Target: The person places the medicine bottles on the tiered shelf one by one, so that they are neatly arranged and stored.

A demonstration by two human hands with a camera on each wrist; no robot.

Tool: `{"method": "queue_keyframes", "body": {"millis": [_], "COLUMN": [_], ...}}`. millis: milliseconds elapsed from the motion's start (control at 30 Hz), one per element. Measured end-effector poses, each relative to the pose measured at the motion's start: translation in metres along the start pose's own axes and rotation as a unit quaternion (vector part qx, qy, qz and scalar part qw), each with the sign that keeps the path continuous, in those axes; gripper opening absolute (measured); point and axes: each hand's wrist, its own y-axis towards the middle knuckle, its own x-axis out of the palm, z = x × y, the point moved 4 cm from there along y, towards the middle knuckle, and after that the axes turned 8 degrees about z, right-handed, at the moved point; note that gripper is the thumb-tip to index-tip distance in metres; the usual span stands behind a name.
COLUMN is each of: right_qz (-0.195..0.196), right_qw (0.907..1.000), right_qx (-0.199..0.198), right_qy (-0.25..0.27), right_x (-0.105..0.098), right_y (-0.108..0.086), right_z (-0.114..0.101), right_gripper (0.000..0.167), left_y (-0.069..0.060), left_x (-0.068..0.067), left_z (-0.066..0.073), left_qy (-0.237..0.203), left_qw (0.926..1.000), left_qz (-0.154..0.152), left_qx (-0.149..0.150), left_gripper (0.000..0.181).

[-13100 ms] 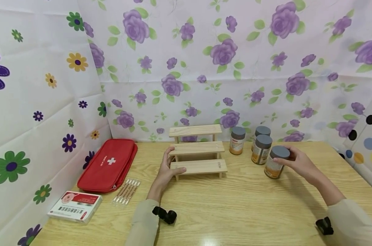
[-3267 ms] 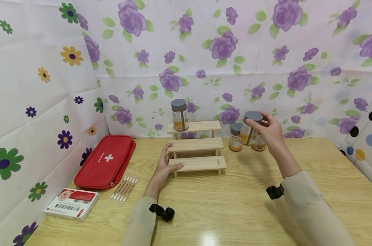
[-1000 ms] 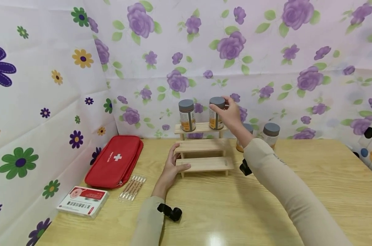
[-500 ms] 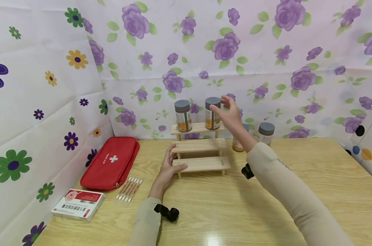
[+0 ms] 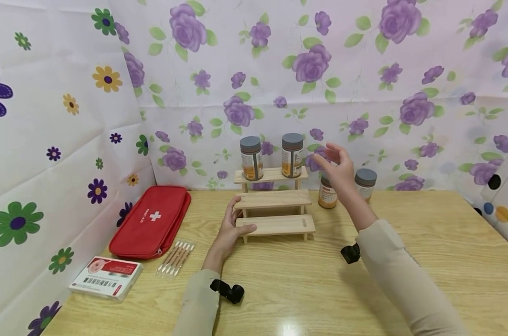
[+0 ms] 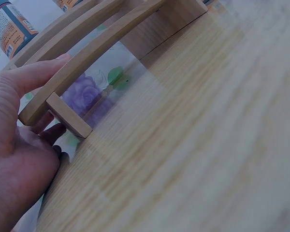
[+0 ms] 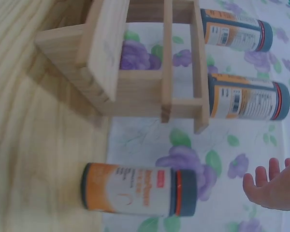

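A three-tier wooden display rack [image 5: 274,199] stands on the table. My left hand [image 5: 228,231] grips its left end, thumb on the lowest board, as the left wrist view [image 6: 24,121] also shows. Two grey-lidded supplement bottles, one on the left [image 5: 251,158] and one on the right [image 5: 292,156], stand upright on the top tier. My right hand [image 5: 339,168] is in the air right of the rack, fingers loosely bent, holding nothing. Below and behind it, a third bottle [image 5: 327,193] and another bottle [image 5: 365,183] stand on the table, both partly covered by the hand and arm.
At the left lie a red first aid pouch [image 5: 150,223], a pack of cotton swabs [image 5: 176,258] and a white-and-red box [image 5: 107,277]. A flowered cloth [image 5: 203,121] hangs behind the wooden table [image 5: 287,284].
Two bottles have gone from the table onto the rack's top tier. My right hand has let go of the second one and moved right and slightly down. My left hand stays on the rack.
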Motion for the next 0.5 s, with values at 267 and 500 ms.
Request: {"method": "queue_keyframes", "body": {"millis": [267, 500], "right_qz": [0.020, 0.035], "right_qw": [0.9997, 0.9992], "right_qx": [0.014, 0.021], "right_qy": [-0.006, -0.001], "right_x": [-0.025, -0.041], "right_y": [-0.011, -0.014], "right_z": [0.019, 0.039], "right_gripper": [0.065, 0.066], "left_y": [-0.001, 0.000], "left_x": [0.001, 0.000], "left_z": [-0.001, 0.001], "left_qy": [0.000, 0.000], "left_qw": [1.0000, 1.0000], "left_qz": [-0.004, -0.009], "left_qx": [-0.002, 0.001], "left_gripper": [0.092, 0.090]}}
